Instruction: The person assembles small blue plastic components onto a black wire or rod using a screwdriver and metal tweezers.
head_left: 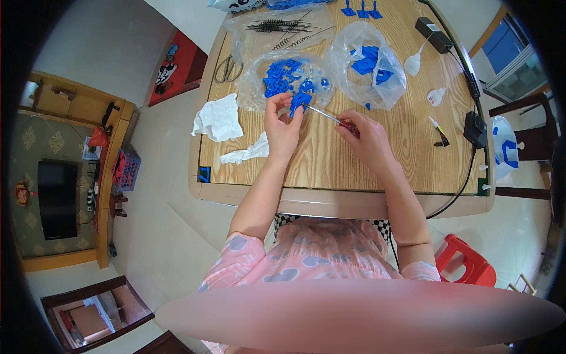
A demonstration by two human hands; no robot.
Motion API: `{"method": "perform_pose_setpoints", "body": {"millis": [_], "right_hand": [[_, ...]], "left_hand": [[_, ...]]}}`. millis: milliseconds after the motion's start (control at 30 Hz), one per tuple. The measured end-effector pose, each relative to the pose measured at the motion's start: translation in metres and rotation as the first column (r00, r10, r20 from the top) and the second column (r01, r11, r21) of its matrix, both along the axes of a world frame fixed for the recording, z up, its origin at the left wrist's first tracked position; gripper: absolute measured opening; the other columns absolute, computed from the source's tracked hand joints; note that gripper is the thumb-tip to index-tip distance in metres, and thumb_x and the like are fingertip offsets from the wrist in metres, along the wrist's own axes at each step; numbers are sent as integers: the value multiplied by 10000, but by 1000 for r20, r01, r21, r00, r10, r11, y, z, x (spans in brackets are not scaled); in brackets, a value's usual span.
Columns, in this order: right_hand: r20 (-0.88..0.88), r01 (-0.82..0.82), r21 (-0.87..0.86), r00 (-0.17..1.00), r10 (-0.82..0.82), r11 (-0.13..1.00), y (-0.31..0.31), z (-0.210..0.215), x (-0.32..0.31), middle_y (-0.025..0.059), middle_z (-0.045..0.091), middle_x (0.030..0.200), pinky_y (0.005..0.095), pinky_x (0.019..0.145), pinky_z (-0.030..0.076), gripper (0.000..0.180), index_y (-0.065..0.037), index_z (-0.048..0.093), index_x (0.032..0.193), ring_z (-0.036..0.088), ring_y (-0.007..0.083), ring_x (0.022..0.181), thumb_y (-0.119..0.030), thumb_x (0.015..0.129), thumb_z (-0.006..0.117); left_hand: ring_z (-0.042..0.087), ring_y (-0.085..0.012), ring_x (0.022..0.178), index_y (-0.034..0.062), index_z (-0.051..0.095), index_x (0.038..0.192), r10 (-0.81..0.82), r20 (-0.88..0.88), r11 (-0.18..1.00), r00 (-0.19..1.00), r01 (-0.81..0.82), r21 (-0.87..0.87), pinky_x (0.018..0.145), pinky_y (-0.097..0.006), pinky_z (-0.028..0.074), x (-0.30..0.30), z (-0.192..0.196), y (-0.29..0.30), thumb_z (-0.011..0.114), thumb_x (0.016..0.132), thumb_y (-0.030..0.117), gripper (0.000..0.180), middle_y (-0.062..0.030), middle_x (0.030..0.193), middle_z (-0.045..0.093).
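Note:
My left hand (282,125) pinches a small blue plastic piece (299,101) above the wooden table (330,165). In my right hand (367,137) I grip a screwdriver (329,117) by its dark red handle; its metal shaft points left and its tip meets the blue piece. Just behind the hands lies an open clear bag of several small blue parts (284,76). A second clear bag holding larger blue parts (370,64) sits to its right.
Scissors (227,69), metal springs (282,26), crumpled white tissues (218,118), small white glue bottles (414,62), and a black power adapter with cable (475,128) lie on the table. A red stool (466,262) stands at lower right.

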State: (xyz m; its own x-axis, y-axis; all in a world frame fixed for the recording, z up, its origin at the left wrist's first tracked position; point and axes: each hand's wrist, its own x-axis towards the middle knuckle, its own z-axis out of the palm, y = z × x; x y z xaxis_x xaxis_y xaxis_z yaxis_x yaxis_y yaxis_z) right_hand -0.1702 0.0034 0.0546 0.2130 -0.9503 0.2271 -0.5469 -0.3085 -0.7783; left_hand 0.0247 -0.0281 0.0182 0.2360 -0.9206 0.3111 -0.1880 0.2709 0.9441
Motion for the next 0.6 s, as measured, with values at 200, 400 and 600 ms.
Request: {"method": "perform_pose_setpoints", "body": {"millis": [200, 400, 600], "right_hand": [[11, 4, 76, 1000, -5, 997, 0, -1, 0, 135, 644, 859, 388, 688, 483, 208, -32, 593, 960, 625, 314, 793, -200, 842, 626], [-44, -27, -1, 999, 27, 1000, -1, -3, 0, 138, 648, 863, 391, 679, 484, 223, -35, 590, 971, 629, 313, 774, -205, 835, 634], [-26, -27, 57, 999, 28, 998, 1, -2, 1, 141, 647, 850, 391, 679, 485, 221, -35, 592, 967, 628, 320, 772, -211, 839, 626]], "left_hand": [[526, -108, 948, 84, 513, 1059, -8, -25, 1000, 1000, 9, 4, 730, -243, 448, -2, 1, 0, 656, 776, -5, 329, -18, 981, 553], [527, -105, 941, 85, 518, 1051, -18, -26, 1000, 1000, 18, 9, 729, -243, 453, -1, 0, 0, 655, 775, -9, 322, -14, 968, 556], [524, -99, 961, 82, 514, 1057, -30, -16, 999, 999, 31, 29, 731, -234, 458, 0, 2, 2, 659, 780, -7, 324, -16, 990, 547]]}}
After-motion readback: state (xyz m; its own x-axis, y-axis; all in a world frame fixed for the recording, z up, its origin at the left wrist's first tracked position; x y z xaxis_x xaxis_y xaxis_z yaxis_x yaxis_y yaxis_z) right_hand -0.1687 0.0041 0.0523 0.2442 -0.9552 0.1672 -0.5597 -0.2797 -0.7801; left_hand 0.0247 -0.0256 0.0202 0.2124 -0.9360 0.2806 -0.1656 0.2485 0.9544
